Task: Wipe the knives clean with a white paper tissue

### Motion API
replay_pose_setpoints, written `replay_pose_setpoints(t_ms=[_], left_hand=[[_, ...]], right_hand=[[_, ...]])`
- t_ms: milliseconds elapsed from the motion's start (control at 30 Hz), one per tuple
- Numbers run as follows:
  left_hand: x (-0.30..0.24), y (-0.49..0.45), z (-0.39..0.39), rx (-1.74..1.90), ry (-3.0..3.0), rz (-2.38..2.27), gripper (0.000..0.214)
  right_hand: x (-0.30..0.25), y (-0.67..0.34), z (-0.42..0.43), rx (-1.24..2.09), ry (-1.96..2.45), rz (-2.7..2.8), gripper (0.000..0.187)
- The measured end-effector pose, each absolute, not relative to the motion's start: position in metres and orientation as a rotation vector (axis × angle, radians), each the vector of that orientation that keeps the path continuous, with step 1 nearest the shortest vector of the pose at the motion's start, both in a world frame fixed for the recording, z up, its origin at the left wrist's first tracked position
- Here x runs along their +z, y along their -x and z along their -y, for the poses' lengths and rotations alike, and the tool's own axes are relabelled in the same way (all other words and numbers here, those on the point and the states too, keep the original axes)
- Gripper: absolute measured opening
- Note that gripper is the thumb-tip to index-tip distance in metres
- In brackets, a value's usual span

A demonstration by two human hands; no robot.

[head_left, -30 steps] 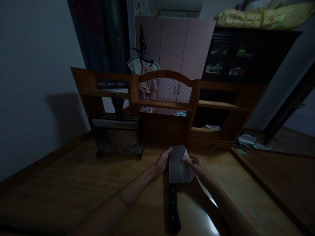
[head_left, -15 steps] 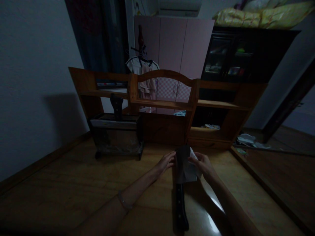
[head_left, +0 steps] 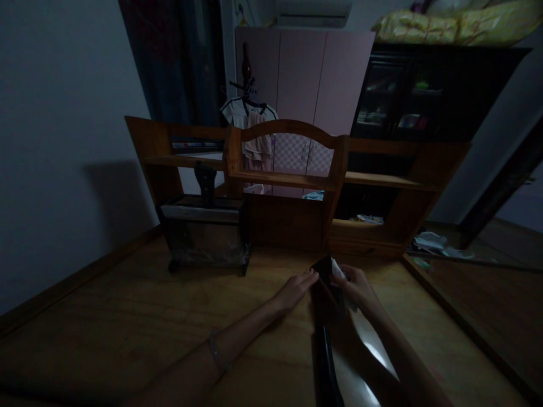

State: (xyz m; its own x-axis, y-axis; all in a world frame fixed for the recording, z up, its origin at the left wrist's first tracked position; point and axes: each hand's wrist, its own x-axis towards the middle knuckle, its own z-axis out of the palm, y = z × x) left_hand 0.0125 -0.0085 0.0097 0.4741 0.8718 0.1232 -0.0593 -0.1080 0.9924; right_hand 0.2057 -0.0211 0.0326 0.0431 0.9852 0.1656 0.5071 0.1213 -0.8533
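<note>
A cleaver with a broad dark blade (head_left: pixel 326 299) and a black riveted-looking handle (head_left: pixel 328 367) lies in front of me, its handle pointing towards me. The blade is tilted on edge, its left side raised or turned. My left hand (head_left: pixel 297 289) has its fingers together on the blade's upper left edge. On the right side, my right hand (head_left: pixel 357 287) pinches a white tissue (head_left: pixel 339 269) against the blade; whether it also grips the metal is hidden. A black-framed knife holder (head_left: pixel 203 232) stands farther left, with a black handle (head_left: pixel 206 181) sticking up.
The wooden tabletop (head_left: pixel 190 322) carries a wooden shelf unit (head_left: pixel 288 180) along its back. A wall (head_left: pixel 63 169) bounds the left side. Behind stand a pink wardrobe (head_left: pixel 301 85), hanging clothes (head_left: pixel 254 127) and a dark cabinet (head_left: pixel 445 96). The room is dim.
The cleaver has turned from lying flat to a tilt, its blade now dark, and shifted slightly right. My left fingers have moved right onto its edge. My right hand keeps the tissue.
</note>
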Motion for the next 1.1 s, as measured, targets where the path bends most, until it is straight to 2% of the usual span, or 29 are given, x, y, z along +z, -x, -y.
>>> replay_pose_setpoints(t_ms=[267, 400, 533, 633, 800, 900, 967, 1033, 1100], left_hand=[[0.012, -0.008, 0.004, 0.945, -1.380, -0.810, 0.058], [0.021, 0.000, -0.010, 0.797, -1.079, -0.892, 0.075], [0.028, 0.018, -0.025, 0.695, -0.934, -0.877, 0.083], [0.027, 0.031, -0.031, 0.728, -0.902, -0.750, 0.074], [0.012, 0.041, -0.038, 0.631, -0.921, -0.655, 0.033], [0.004, 0.041, -0.039, 0.627, -0.938, -0.652, 0.034], [0.003, 0.039, -0.038, 0.654, -0.930, -0.638, 0.035], [0.005, 0.036, -0.035, 0.680, -0.930, -0.618, 0.035], [0.009, 0.033, -0.032, 0.697, -0.943, -0.604, 0.032]], right_hand=[[0.036, -0.187, 0.029, 0.805, 1.206, 1.478, 0.037], [0.038, -0.174, 0.037, 1.092, 1.103, 1.413, 0.043], [0.037, -0.158, 0.043, 1.161, 1.038, 1.603, 0.039], [0.032, -0.152, 0.046, 1.148, 1.028, 1.689, 0.038], [0.020, -0.156, 0.041, 1.116, 0.982, 1.738, 0.040], [0.011, -0.163, 0.028, 0.989, 0.997, 1.587, 0.042], [0.006, -0.167, 0.020, 0.939, 1.072, 1.307, 0.056], [0.004, -0.172, 0.015, 1.067, 1.114, 1.048, 0.060], [0.007, -0.174, 0.015, 1.294, 1.082, 0.983, 0.049]])
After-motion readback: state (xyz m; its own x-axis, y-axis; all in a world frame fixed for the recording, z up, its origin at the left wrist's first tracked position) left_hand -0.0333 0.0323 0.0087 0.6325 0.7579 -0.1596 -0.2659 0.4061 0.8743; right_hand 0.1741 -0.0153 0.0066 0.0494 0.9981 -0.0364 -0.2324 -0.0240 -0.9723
